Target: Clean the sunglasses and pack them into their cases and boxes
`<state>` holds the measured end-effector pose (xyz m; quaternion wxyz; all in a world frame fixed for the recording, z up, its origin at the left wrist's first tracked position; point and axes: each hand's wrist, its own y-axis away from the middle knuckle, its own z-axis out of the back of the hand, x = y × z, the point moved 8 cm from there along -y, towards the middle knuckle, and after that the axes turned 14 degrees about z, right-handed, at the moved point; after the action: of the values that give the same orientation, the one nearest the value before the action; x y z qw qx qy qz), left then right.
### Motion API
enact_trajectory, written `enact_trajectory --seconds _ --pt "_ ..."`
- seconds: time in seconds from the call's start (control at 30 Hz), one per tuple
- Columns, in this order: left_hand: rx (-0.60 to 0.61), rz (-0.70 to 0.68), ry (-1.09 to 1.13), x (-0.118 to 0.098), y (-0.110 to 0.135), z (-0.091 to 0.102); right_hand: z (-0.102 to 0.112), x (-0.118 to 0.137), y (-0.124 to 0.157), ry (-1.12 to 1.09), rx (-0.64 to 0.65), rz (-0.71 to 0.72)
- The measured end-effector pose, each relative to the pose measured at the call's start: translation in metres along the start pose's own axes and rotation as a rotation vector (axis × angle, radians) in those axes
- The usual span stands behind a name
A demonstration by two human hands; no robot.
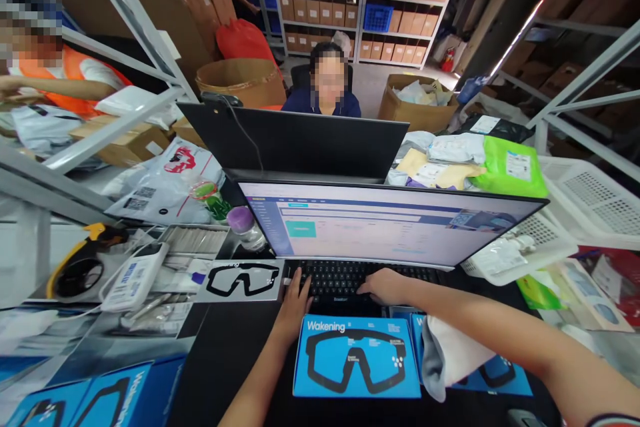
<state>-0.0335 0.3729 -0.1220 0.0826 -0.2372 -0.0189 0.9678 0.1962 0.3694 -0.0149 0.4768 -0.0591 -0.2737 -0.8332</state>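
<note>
My left hand (297, 300) rests on the left end of a black keyboard (336, 285), fingers stretched out and apart. Farther right, my right hand (386, 287) is over the keys with its fingers bent down and a fingertip on them; nothing shows in its grasp. Behind the keyboard stands a lit monitor (360, 237). Between my forearms lies a blue box (356, 383) printed with dark glasses and "Wakening". Under my right forearm, a white and grey cloth (460, 353) covers part of another blue box (517, 381). A grey box with a glasses print (203, 290) lies left of the keyboard.
More blue boxes (135, 400) sit at lower left. A yellow tape dispenser (63, 267), a white device (135, 277) and a purple-capped bottle (246, 230) stand left. Parcels (515, 167) and a white basket (525, 247) are right. A mouse (525, 418) is lower right. Two people sit opposite and left.
</note>
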Motion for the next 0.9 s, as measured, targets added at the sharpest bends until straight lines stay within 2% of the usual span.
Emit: enact_trajectory --seconds 0.2,0.3,0.47,0.67,0.9 --pt "-0.039 0.011 0.000 0.004 0.004 -0.003 -0.009 0.003 -0.009 0.042 0.070 0.031" --pt "-0.037 0.013 -0.002 0.004 0.005 -0.003 -0.006 0.002 -0.010 0.042 0.060 0.029" --pt "-0.027 0.012 0.024 0.006 0.005 -0.006 0.006 -0.002 0.001 0.033 0.016 0.013" --pt "-0.026 0.000 0.057 0.006 0.002 -0.007 0.001 0.003 0.012 0.013 0.079 0.065" --pt "-0.038 0.007 0.074 0.006 0.003 -0.008 -0.003 0.016 -0.006 -0.001 0.078 0.119"
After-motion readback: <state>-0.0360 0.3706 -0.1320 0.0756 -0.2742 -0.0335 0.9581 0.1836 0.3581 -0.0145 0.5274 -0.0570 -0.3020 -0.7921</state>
